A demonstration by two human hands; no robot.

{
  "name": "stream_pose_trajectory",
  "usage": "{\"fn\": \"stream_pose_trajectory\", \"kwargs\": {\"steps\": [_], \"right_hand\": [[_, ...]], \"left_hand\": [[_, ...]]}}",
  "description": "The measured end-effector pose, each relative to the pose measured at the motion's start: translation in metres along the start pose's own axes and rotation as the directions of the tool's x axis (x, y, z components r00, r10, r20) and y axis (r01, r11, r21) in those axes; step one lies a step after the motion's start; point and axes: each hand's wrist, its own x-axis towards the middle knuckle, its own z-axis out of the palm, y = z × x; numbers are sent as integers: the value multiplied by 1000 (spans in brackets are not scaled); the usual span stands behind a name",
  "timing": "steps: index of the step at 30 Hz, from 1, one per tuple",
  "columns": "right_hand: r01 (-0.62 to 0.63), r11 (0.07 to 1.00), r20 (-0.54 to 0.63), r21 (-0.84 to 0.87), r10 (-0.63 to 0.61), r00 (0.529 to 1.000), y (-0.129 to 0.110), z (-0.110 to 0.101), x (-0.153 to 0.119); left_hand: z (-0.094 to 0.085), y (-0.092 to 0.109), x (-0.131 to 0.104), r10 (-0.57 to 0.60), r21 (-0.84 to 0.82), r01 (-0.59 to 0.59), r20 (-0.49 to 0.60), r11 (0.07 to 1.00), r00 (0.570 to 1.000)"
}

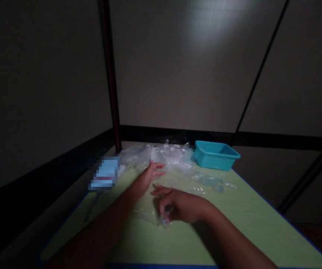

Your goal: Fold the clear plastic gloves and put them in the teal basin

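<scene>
A pale green table with a blue edge stands in a dim room. At its near part, a piece of clear plastic film lies thin and rumpled. The right hand has its thumb and index finger closed on a crumpled bit of this film, its other fingers loosely extended. Just beyond, the left hand is open, fingers spread slightly, with nothing visibly gripped. To the left is a light blue item, too pixelated to identify. Farther back, a loose heap of clear plastic spreads toward the right; none of it looks folded or stacked, so any sorting seems little advanced. A teal plastic tub stands upright at the far right, only part of its inside visible. Behind are greyish wall panels with dark trim.
</scene>
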Motion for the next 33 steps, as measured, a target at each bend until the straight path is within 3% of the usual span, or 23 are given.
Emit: {"fn": "stream_pose_trajectory", "kwargs": {"steps": [4,7,11,17,23,27,30,33], "right_hand": [[20,999,-87,-42,-23,996,1,-3,2],[-42,991,-125,-125,27,992,6,-6,0],[-198,978,-84,-70,192,978,15,-11,-3],[-469,880,-111,-73,460,881,19,-17,-3],[-572,819,-224,-43,550,804,18,-19,-1],[-628,778,-302,12,601,740,20,-20,1],[-605,795,-266,35,591,762,19,-20,-2],[-517,856,-129,19,515,847,17,-20,-5]], "left_hand": [[0,7,-2,42,88,-41,-9,995,999],[0,12,-4,41,164,-35,-31,986,999],[1,17,-11,-69,241,44,95,969,993],[7,23,-23,-108,384,12,229,923,967],[2,22,-23,-91,643,-153,329,750,940],[0,23,-26,-59,715,-260,388,649,920],[1,24,-27,-2,774,-343,407,532,914],[4,22,-27,67,815,-386,398,433,915]]}}
